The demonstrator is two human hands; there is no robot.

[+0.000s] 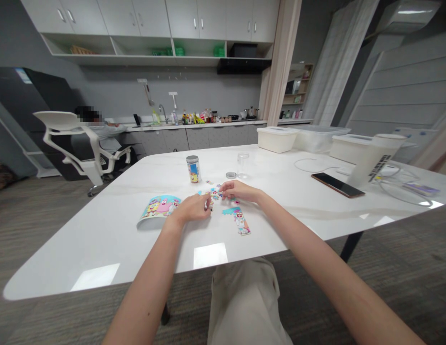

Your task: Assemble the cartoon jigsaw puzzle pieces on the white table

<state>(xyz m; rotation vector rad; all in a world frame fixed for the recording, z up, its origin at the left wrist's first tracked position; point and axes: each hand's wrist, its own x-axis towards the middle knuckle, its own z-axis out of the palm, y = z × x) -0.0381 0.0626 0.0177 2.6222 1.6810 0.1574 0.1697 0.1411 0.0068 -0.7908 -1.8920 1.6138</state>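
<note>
A loose heap of small colourful jigsaw puzzle pieces (214, 192) lies on the white table between my hands. My left hand (192, 209) is at the near left side of the heap, fingers curled together; what is in them, if anything, is hidden. From the right, my right hand (241, 190) reaches to the heap with fingertips drawn together among the pieces; I cannot make out whether a piece is between them. Nearer to me lies a joined corner-shaped section of puzzle (240, 221) with a cartoon figure. A curved cartoon picture sheet (160, 208) rests left of my left hand.
Behind the heap stand a cartoon-printed can (193, 169), a round metal lid (231, 175) and a clear jar (243, 166). To the right are a phone (337, 185), a white tumbler (374, 160), cables and storage boxes (277, 140). A person sits beyond the table, far left.
</note>
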